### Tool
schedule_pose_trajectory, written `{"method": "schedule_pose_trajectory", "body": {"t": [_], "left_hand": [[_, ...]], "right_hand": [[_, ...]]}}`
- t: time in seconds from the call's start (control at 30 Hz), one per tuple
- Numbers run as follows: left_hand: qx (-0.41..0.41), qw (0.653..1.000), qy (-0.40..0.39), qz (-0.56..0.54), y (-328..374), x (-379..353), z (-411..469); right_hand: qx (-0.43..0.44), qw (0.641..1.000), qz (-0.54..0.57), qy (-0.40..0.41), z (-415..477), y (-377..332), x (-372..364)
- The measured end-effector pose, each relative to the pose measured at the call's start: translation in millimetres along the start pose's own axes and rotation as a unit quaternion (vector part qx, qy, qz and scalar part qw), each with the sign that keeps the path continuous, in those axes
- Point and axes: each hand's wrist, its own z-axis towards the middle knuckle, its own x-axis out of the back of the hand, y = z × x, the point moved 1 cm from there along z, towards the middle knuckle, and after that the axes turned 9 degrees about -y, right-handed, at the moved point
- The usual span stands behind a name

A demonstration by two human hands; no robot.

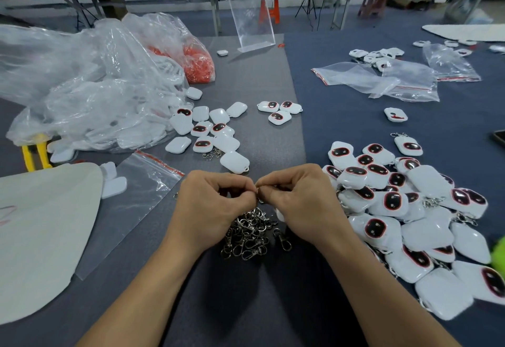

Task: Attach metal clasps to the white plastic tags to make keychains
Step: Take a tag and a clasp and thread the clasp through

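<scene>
My left hand [216, 204] and my right hand [300, 201] meet fingertip to fingertip at the table's centre, both pinching a small metal clasp [259, 191]. A white tag seems tucked under my right palm, mostly hidden. Just below the hands lies a heap of silver metal clasps [250, 233]. Loose white plastic tags [207, 130], some with black and red faces, lie ahead on the left. A big pile of tags with clasps attached [404, 210] fills the right side.
Large clear plastic bags [90, 87] of white tags and orange parts sit at the far left. An empty zip bag [131, 204] and a white sheet [41, 237] lie at left. More zip bags [382, 78] and a clear acrylic stand [251, 18] are farther back.
</scene>
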Motion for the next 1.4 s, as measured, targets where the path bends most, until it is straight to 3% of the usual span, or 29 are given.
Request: {"method": "schedule_pose_trajectory", "body": {"t": [0.17, 0.47, 0.7, 0.8, 0.9, 0.97, 1.03, 1.13, 1.2, 1.33, 1.4], "left_hand": [[-0.009, 1.0, 0.01, -0.019, 1, 2, 0], [-0.006, 1.0, -0.001, -0.005, -3, 5, -1], [0.027, 0.991, -0.001, -0.127, -3, 1, 1], [0.055, 0.985, 0.092, -0.136, -1, 5, 5], [0.056, 0.969, 0.24, 0.023, -4, 23, 6], [0.045, 0.951, 0.262, 0.161, -4, 32, 3], [0.044, 0.926, 0.247, 0.282, -5, 35, 3], [0.04, 0.905, 0.243, 0.347, -9, 35, 6], [0.054, 0.913, 0.255, 0.313, -12, 40, 7], [0.106, 0.93, 0.284, 0.205, -15, 50, 9], [0.115, 0.93, 0.292, 0.191, -18, 53, 11]], "right_hand": [[-0.002, 0.999, 0.047, 0.019, 1, 2, -1], [-0.003, 0.997, 0.069, -0.018, 1, 2, -4], [0.015, 0.995, 0.098, -0.022, 3, -1, -5], [-0.022, 0.997, 0.073, 0.031, 6, 3, 0], [-0.119, 0.98, 0.155, 0.033, 8, 3, 7], [-0.141, 0.946, 0.292, 0.0, 8, 0, 10], [-0.12, 0.931, 0.345, -0.019, 8, 1, 10], [-0.092, 0.958, 0.271, -0.001, 7, 0, 2], [-0.052, 0.982, 0.18, 0.014, 8, -3, -8], [0.011, 0.984, 0.178, -0.012, 6, -10, -31], [0.043, 0.995, 0.094, -0.003, 5, -11, -39]]}}
